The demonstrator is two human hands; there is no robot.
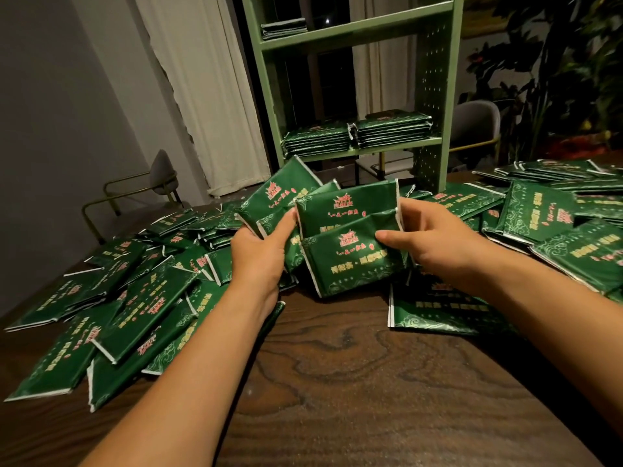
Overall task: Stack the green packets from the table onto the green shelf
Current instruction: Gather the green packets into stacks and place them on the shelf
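The dark wooden table (pixel 337 382) carries loose green packets (pixel 148 308) strewn to the left and right, with bare wood in front of the person. At its far edge stands the green shelf (pixel 435 96), its lower board already bearing two neat stacks (pixel 357 136) side by side and an upper board holding a small stack. Between the hands a fanned bundle of packets (pixel 350 244) is raised just above the table. The left hand (pixel 259 251) curls round the bundle's left side, and the right hand (pixel 435 237) pinches its right edge, thumb on the front face. How many packets it holds is hard to tell. The bundle wants squaring first: press both sides inward and tap the bottom edges level on the wood before lifting it to the shelf.
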